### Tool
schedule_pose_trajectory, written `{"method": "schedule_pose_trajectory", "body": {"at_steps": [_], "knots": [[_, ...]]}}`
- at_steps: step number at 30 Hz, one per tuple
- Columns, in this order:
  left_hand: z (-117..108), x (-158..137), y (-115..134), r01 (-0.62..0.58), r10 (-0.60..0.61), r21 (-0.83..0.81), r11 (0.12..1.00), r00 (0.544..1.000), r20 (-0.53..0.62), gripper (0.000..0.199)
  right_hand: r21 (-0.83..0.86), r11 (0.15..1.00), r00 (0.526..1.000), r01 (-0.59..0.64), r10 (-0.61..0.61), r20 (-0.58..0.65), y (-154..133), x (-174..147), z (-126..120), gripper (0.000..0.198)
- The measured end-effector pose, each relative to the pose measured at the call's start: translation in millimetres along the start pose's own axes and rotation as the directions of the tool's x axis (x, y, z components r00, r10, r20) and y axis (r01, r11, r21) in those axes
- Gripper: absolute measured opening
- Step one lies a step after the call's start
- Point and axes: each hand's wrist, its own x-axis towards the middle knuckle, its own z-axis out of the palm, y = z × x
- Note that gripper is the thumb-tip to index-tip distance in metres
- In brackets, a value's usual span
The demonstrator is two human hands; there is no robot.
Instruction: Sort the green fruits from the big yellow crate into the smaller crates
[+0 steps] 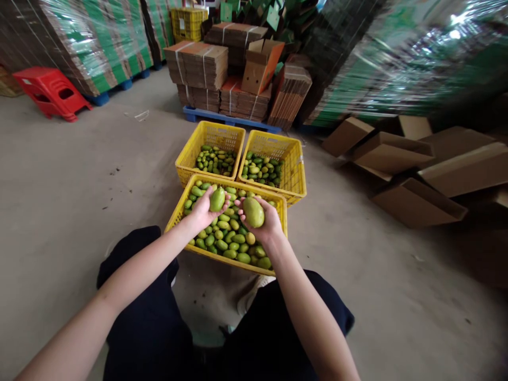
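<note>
My left hand (204,211) holds a green mango (217,200), palm up, with the fingers curled under it. In my right hand (270,222) rests a larger, yellower-green mango (253,212), cradled between thumb and fingers. Both hands are above a yellow plastic crate (226,259) between my knees, filled with many loose green and yellowish mangoes (222,245). Behind it two more yellow crates stand side by side, the left crate (183,159) and the right crate (296,174). Each contains a lower layer of similar fruit. My hands and forearms hide part of the near crate's contents.
Bundled flat cardboard (198,66) lies on a blue pallet (230,117) behind the crates. Opened cardboard boxes (397,153) spread over the floor at right. A red stool (53,90) stands far left, near wrapped green stacks (107,39). Another yellow crate (188,24) is at the back.
</note>
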Motion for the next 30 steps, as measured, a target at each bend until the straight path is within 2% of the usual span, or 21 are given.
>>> {"method": "schedule_pose_trajectory", "body": {"at_steps": [3, 9, 14, 19, 22, 27, 30], "knots": [[-0.9, 1.3, -1.7, -0.062, 0.062, -0.007, 0.998, 0.997, -0.037, 0.044, 0.002, 0.999, 0.999, -0.040, 0.040, 0.000, 3.5, 3.1, -0.8, 0.007], [-2.1, 1.8, 0.3, -0.097, 0.097, 0.044, 0.994, 0.995, 0.013, 0.016, -0.013, 0.998, 0.996, 0.068, -0.068, -0.058, 5.2, 6.3, -4.3, 0.014], [-4.8, 3.7, -0.5, -0.107, 0.106, 0.106, 0.989, 0.994, 0.015, 0.031, 0.018, 0.999, 0.998, 0.039, -0.038, -0.047, 3.1, 3.8, -1.9, 0.012], [-7.3, 6.8, -2.0, -0.053, 0.051, 0.050, 0.997, 0.998, 0.040, 0.029, -0.028, 0.998, 0.999, 0.051, -0.051, -0.002, 3.3, 4.1, -5.6, 0.016], [-7.4, 5.6, -0.4, -0.001, 0.000, 0.024, 1.000, 0.998, 0.057, 0.033, 0.002, 0.997, 0.997, 0.079, -0.079, -0.018, 2.3, 3.6, -8.3, 0.014], [-7.3, 1.2, 1.6, 0.048, -0.051, 0.025, 0.999, 0.993, 0.108, 0.031, 0.041, 0.980, 0.979, 0.192, -0.188, -0.081, 1.2, 0.7, -6.3, 0.012], [-6.5, 0.3, 0.7, 0.032, -0.034, 0.046, 0.998, 0.998, 0.056, 0.036, 0.039, 0.983, 0.976, 0.182, -0.175, -0.130, 1.5, -0.7, -2.7, 0.013]]}}
